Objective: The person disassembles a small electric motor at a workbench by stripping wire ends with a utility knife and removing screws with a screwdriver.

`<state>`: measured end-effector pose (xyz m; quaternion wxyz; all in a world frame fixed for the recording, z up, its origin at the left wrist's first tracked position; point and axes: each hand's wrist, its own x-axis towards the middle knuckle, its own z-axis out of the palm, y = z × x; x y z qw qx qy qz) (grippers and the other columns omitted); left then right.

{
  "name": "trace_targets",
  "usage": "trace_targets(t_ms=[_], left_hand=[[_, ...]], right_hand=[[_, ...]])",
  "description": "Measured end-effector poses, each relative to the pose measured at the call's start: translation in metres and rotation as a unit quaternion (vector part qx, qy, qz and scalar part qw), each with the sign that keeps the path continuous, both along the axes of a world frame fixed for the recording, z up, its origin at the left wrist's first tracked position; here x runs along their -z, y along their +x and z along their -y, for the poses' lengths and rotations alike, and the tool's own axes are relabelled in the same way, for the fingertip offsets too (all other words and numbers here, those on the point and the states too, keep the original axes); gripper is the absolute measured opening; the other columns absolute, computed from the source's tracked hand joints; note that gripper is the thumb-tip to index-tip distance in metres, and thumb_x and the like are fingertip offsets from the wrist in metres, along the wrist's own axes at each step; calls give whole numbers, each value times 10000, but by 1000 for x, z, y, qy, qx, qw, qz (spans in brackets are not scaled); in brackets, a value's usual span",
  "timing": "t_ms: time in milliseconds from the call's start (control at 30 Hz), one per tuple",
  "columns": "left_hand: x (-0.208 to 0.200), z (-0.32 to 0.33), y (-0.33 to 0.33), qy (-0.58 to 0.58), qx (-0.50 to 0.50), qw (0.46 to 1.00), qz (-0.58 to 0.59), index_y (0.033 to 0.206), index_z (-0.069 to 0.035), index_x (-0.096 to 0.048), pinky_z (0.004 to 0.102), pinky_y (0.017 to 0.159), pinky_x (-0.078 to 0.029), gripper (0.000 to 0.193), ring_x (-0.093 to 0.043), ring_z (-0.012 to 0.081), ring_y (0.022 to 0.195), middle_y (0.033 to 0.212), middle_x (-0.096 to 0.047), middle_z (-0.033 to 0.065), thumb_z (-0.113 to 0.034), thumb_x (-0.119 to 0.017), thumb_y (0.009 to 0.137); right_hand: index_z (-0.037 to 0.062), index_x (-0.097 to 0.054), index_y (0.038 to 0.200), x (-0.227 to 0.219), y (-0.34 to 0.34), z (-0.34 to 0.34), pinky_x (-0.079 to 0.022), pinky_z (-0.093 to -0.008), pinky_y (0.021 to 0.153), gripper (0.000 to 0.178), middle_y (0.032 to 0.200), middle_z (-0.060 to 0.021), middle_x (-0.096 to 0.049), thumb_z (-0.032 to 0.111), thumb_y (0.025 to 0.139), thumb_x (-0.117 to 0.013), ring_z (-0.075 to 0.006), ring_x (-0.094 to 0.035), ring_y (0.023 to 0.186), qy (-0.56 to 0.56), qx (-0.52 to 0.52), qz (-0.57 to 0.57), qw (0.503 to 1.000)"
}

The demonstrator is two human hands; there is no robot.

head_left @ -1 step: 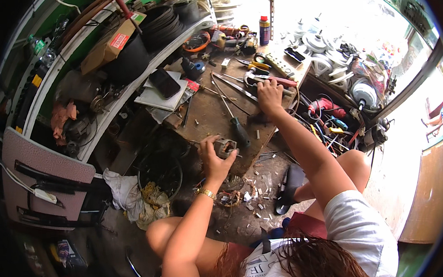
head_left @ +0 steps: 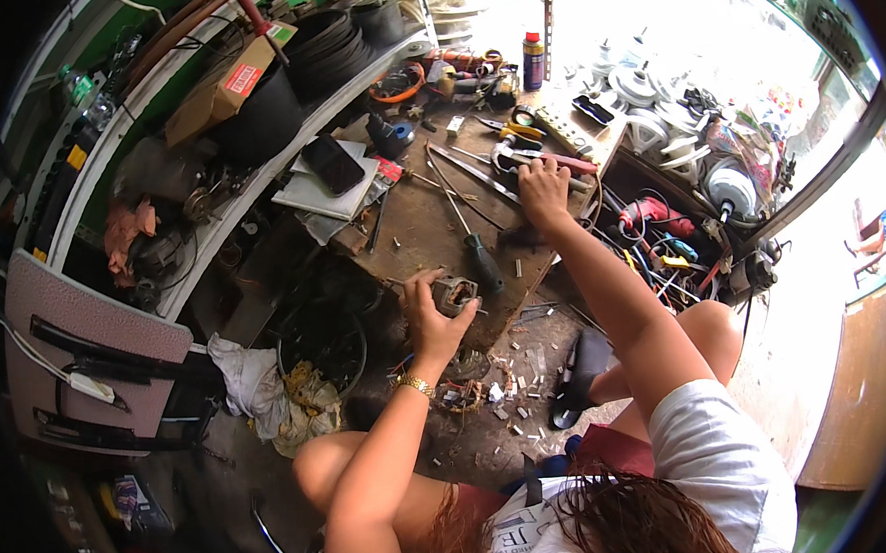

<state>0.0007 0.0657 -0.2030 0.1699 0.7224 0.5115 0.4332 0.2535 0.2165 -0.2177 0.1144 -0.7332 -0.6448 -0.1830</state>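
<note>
My left hand (head_left: 433, 312) grips a small grey metal motor core (head_left: 456, 295) with copper-coloured winding showing inside, at the near edge of the wooden work table (head_left: 416, 233). Farther out to the right, my right hand (head_left: 546, 191) has its fingers closed over a hammer (head_left: 572, 164) with a red handle; its metal head lies just left of the fingers. Between the hands, a screwdriver (head_left: 482, 264) with a dark handle rests on the table, its shaft pointing away. Long metal tools lie left of the hammer, and yellow-handled pliers (head_left: 523, 130) sit beyond it.
A phone (head_left: 333, 165) lies on a white box at the table's left. A spray can (head_left: 533, 61) stands at the back beside a power strip (head_left: 564, 133). Right of the table is a bin of tools and cables (head_left: 661, 235). Small scraps (head_left: 509, 393) litter the floor near a black bucket (head_left: 321, 343).
</note>
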Motion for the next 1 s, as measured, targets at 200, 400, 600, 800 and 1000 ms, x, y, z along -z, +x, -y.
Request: trace_targets(t_ms=[200, 400, 600, 800, 1000], left_hand=[[-3, 0, -9, -40, -26, 999, -24, 1167, -42, -516, 453, 991, -374, 604, -485, 334, 1118, 1162, -503, 152, -261, -828, 698], [-6, -6, -4, -97, -24, 995, -17, 1160, -54, -500, 483, 983, -383, 650, -476, 367, 1133, 1173, -510, 185, -328, -840, 680], [-17, -13, -4, -141, -29, 987, -68, 1123, -26, -475, 471, 950, -421, 633, -522, 389, 1093, 1122, -570, 193, -312, -829, 683], [-19, -15, -3, -142, -27, 986, -87, 1265, -33, -511, 455, 966, -432, 718, -531, 382, 1108, 1169, -569, 196, -302, -822, 677], [-21, -13, -5, -163, -49, 980, -105, 1302, -22, -521, 439, 989, -433, 761, -526, 377, 1147, 1223, -565, 190, -331, -818, 674]], right_hand=[[29, -672, 993, -44, 4, 29, -552, -430, 821, 319, 1072, -131, -620, 281, 797, -682, -330, -622, 1045, -101, -94, -127, 982], [1, -628, 1123, -57, 75, 110, -533, -336, 569, 339, 903, -120, -677, 209, 856, -627, -210, -670, 699, -215, -59, -525, 821], [39, -564, 1300, -129, 52, 181, -501, -248, 548, 433, 903, -67, -680, 124, 876, -599, -118, -606, 622, -264, -136, -611, 734], [34, -550, 1355, -124, 22, 269, -459, -334, 983, 530, 1126, -160, -681, -21, 832, -611, -226, -632, 1090, -241, -235, -548, 765], [48, -562, 1350, -108, 12, 280, -520, -259, 578, 495, 973, -121, -701, -15, 859, -584, -95, -618, 553, -231, -236, -566, 755]])
